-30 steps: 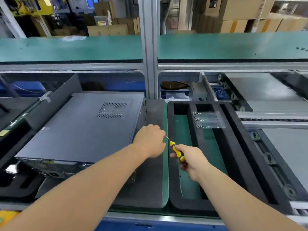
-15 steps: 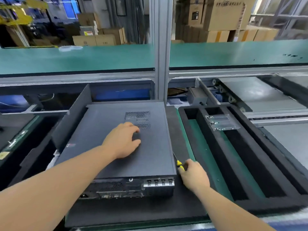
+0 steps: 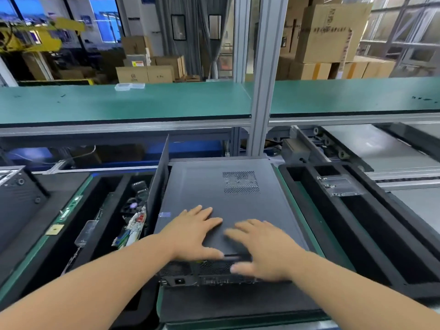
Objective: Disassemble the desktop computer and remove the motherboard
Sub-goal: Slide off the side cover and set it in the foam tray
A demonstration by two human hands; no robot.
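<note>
Two hands: both flat on the desktop computer (image 3: 228,210), near its rear edge.
Left hand (image 3: 195,232): grip spread, fingers straight, palm down.
Right hand (image 3: 264,248): grip spread, blurred, holding nothing.
Computer: lying on a dark foam pad (image 3: 238,303), between two foam trays.

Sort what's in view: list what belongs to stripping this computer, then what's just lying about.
In the job:
computer case
left hand, flat on its top panel
right hand, flat on the panel's near edge

Lying about:
clear plastic box in the right foam tray
loose parts in the left tray
cardboard boxes
</note>
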